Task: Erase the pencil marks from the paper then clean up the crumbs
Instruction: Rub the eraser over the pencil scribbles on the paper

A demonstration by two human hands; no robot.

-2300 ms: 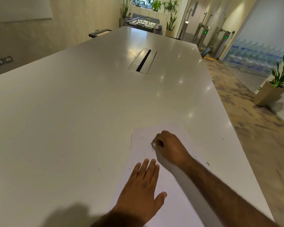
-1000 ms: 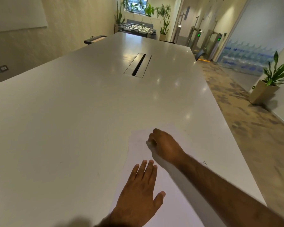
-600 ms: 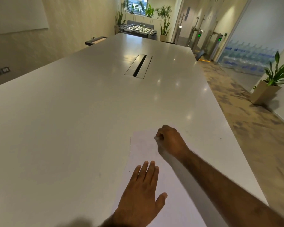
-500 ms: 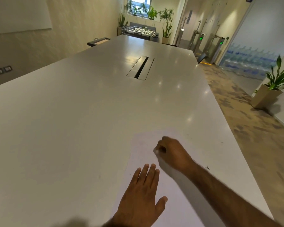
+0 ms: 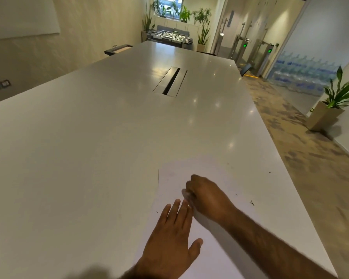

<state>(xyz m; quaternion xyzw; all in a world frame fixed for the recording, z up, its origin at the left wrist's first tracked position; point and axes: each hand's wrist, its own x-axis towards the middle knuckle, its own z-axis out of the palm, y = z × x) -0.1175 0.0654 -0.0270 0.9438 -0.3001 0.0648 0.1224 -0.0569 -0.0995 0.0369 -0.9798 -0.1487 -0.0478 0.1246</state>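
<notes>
On the paper (image 5: pixel 175 178), the right hand (image 5: pixel 207 198) curls tight round the eraser (image 5: pixel 186 195), just beyond the left hand (image 5: pixel 172 240), which presses flat with its fingers (image 5: pixel 175 210) straight.

right hand (image 5: pixel 209 198) pulled back, nearer left fingers (image 5: pixel 177 210)

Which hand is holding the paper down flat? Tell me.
The left hand, palm down with straight fingers on the paper. The right hand is curled around a small whitish eraser instead.
</notes>
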